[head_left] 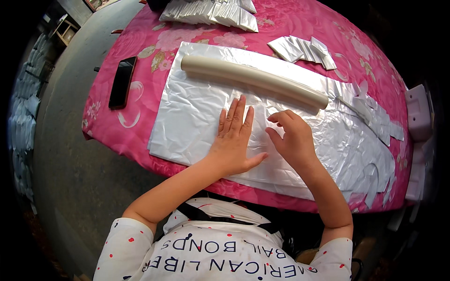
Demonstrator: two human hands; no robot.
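A stack of thin, silvery-white plastic sheets (pixel 183 110) lies across the table, crinkled and shiny, with loose cut strips (pixel 370 114) at its right end. My left hand (pixel 233 143) rests flat on the sheets, fingers stretched out and thumb spread to the side. Just right of it, my right hand (pixel 295 140) is over the sheets with its fingers curled and the thumb apart; I see nothing held in it. Beyond both hands a long, smooth beige tube (pixel 253 78) lies on the sheets, slanting down toward the right, touched by neither hand.
A pink flowered cloth (pixel 105 119) covers the table. A dark phone (pixel 123 83) lies at the left. Folded white plastic pieces form a large row (pixel 211 13) at the far edge and a smaller fanned pile (pixel 304 50) at far right. Pale plastic chairs (pixel 418 112) stand beyond the right edge.
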